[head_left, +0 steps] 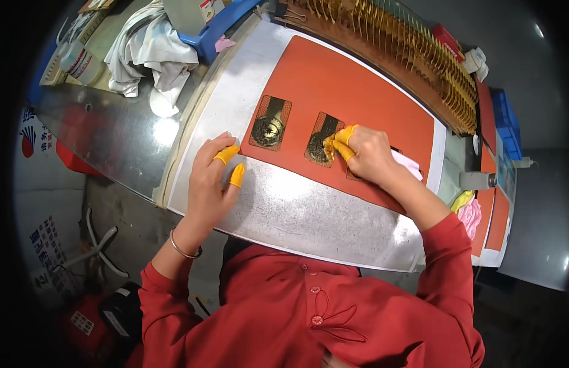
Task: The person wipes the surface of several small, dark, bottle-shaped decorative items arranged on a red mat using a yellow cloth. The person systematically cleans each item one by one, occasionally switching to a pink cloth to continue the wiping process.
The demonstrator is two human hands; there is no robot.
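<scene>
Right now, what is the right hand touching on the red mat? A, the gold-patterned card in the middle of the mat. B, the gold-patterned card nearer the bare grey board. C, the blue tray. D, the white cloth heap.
A: the right hand has its yellow-capped fingertips on the middle gold-patterned card.

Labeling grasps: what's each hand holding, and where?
Right hand pinches a small gold piece by its edge, over a dark card. Left hand holds nothing.
</scene>
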